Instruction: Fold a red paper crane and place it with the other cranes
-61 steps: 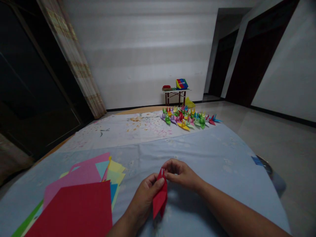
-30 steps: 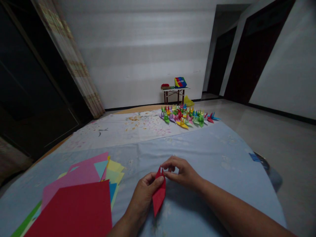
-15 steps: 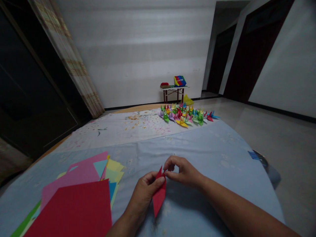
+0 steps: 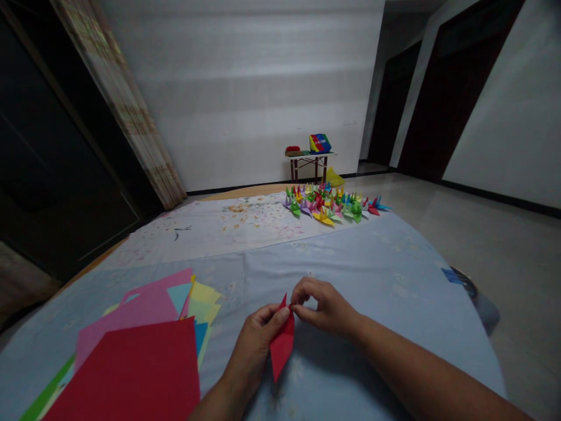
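Note:
A piece of folded red paper (image 4: pixel 283 346), long and pointed at both ends, is held above the blue cloth. My left hand (image 4: pixel 262 333) grips it near its upper part, thumb on top and fingers behind. At the paper's upper right, my right hand (image 4: pixel 322 304) pinches a small tip between thumb and forefinger; the fingers partly hide that tip. To the left lies a stack of coloured paper sheets (image 4: pixel 131 368), red on top, with pink, yellow, blue and green edges showing beneath.
Many folded paper cranes (image 4: pixel 324 204) in mixed colours stand grouped at the table's far right. A blue cloth (image 4: pixel 372 257) and a white flowered cloth (image 4: pixel 210 222) cover the rounded table. Beyond it, a small stand (image 4: pixel 311 158) holds a colourful box (image 4: pixel 319 143).
My left thumb has shifted slightly up along the red paper. The right hand keeps its pinch at the tip, almost unmoved. The view has tilted a little.

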Demonstrator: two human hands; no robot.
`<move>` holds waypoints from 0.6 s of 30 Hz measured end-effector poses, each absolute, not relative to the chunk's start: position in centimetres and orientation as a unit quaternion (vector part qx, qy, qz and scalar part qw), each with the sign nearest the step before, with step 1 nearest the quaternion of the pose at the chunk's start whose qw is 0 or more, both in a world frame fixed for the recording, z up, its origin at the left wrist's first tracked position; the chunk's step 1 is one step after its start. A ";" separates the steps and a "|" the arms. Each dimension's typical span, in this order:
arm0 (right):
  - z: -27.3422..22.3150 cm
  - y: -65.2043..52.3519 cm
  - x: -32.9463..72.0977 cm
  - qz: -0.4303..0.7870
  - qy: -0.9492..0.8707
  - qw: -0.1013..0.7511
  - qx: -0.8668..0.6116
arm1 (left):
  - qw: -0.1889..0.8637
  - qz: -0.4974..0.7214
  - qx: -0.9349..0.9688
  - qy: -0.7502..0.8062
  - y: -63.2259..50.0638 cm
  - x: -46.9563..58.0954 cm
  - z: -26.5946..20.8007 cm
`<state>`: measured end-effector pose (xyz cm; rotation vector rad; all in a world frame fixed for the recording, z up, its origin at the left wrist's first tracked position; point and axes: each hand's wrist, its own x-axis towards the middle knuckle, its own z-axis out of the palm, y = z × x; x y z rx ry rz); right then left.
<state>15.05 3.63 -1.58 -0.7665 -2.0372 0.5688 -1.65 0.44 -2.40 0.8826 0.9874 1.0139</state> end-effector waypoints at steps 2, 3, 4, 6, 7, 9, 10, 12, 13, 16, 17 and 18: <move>-1.7 3.6 15.0 0.215 -0.821 0.433 -0.304 | 0.672 0.450 0.389 0.442 0.3 -1.6 -2.2; -1.8 3.6 15.0 0.208 -0.823 0.433 -0.302 | 0.671 0.450 0.387 0.443 0.3 -1.5 -2.1; -1.8 3.6 15.0 0.201 -0.826 0.434 -0.299 | 0.670 0.453 0.386 0.444 0.2 -1.5 -2.1; -2.0 3.6 15.0 0.188 -0.830 0.436 -0.293 | 0.666 0.462 0.382 0.444 0.3 -1.5 -2.2; -2.0 3.6 14.9 0.182 -0.832 0.436 -0.290 | 0.663 0.466 0.382 0.445 0.3 -1.5 -2.3; -2.0 3.5 14.8 0.172 -0.835 0.436 -0.287 | 0.660 0.468 0.381 0.447 0.4 -1.6 -2.5; -2.0 3.4 14.8 0.169 -0.836 0.436 -0.287 | 0.660 0.469 0.380 0.447 0.4 -1.6 -2.5; -1.9 3.3 14.7 0.167 -0.836 0.436 -0.290 | 0.662 0.470 0.377 0.447 0.4 -1.6 -2.6; -1.8 3.2 14.6 0.168 -0.835 0.436 -0.291 | 0.663 0.471 0.374 0.446 0.4 -1.6 -2.6; -1.7 3.1 14.6 0.171 -0.833 0.437 -0.294 | 0.666 0.474 0.368 0.443 0.3 -1.6 -2.4; -1.7 3.1 14.6 0.173 -0.833 0.437 -0.292 | 0.668 0.474 0.365 0.441 0.3 -1.6 -2.4; -1.7 3.1 14.6 0.174 -0.833 0.438 -0.290 | 0.670 0.475 0.363 0.439 0.3 -1.6 -2.4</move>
